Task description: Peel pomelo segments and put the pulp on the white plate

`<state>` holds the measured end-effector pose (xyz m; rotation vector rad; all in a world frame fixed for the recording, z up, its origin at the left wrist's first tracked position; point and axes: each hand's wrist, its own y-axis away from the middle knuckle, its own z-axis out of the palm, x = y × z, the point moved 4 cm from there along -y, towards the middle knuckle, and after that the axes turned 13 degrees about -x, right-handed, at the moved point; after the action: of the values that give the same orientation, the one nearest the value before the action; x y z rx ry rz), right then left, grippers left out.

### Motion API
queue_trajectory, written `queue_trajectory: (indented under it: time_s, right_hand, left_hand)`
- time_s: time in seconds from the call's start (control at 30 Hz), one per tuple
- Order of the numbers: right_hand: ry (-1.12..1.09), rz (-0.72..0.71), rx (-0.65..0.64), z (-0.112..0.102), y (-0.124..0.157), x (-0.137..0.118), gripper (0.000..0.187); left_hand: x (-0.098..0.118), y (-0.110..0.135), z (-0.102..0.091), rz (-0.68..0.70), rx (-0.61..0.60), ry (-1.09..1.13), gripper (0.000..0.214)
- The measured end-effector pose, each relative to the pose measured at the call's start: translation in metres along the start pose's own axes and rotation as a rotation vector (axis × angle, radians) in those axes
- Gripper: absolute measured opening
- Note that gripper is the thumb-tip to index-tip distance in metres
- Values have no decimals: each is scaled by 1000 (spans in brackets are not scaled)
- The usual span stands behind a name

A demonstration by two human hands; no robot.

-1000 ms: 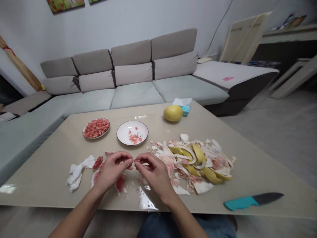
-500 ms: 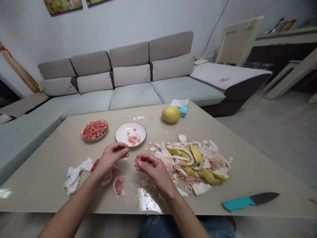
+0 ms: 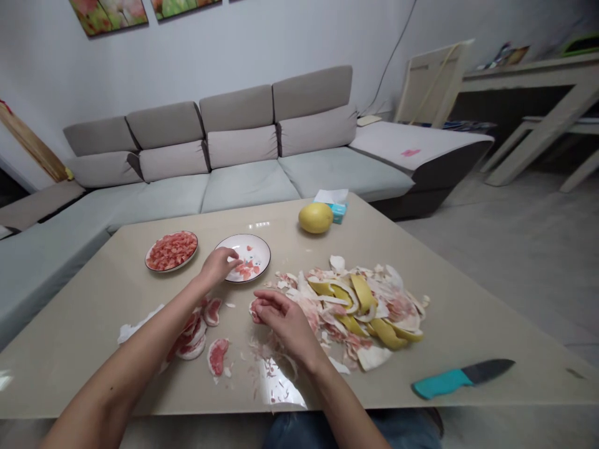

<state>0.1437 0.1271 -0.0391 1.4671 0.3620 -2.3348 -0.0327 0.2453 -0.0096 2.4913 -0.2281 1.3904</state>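
My left hand (image 3: 221,264) reaches over the near left rim of a white plate (image 3: 225,246). Its thumb and fingers are drawn together above the plate; whatever they hold is too small to make out. Small pieces of pink pomelo flesh (image 3: 248,269) lie on that plate. In my right hand (image 3: 285,321), closed above the table, is a partly hidden pomelo segment (image 3: 254,310). Peeled pomelo segments (image 3: 191,346) lie beside and under my left forearm, and a separate segment (image 3: 218,357) sits to their right.
A plate heaped with pink flesh (image 3: 172,251) stands at the left. To the right spreads a pile of yellow rind and membranes (image 3: 362,305). Behind it are a whole pomelo (image 3: 316,218) and a tissue pack (image 3: 337,212). A teal-handled knife (image 3: 442,383) lies at the front right.
My left hand has moved forward from beside my right hand to over the plate. My right hand stays nearly in place with the segment. The whole view has shifted slightly.
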Motion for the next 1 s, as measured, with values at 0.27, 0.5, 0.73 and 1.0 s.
queue_trajectory:
  time_s: [0.27, 0.5, 0.73, 1.0]
  right_hand:
    - [193, -12, -65, 7, 6, -13, 17]
    - [460, -74, -6, 16, 16, -23, 21]
    - [381, -33, -57, 14, 25, -15, 14]
    - [519, -74, 29, 2, 28, -18, 16]
  left_hand:
    - [34, 98, 55, 4, -385, 294, 36]
    - [18, 127, 63, -34, -322, 733, 36]
    - [-1, 143, 74, -105, -256, 953, 35]
    - [-10, 138, 66, 60, -14, 271, 19]
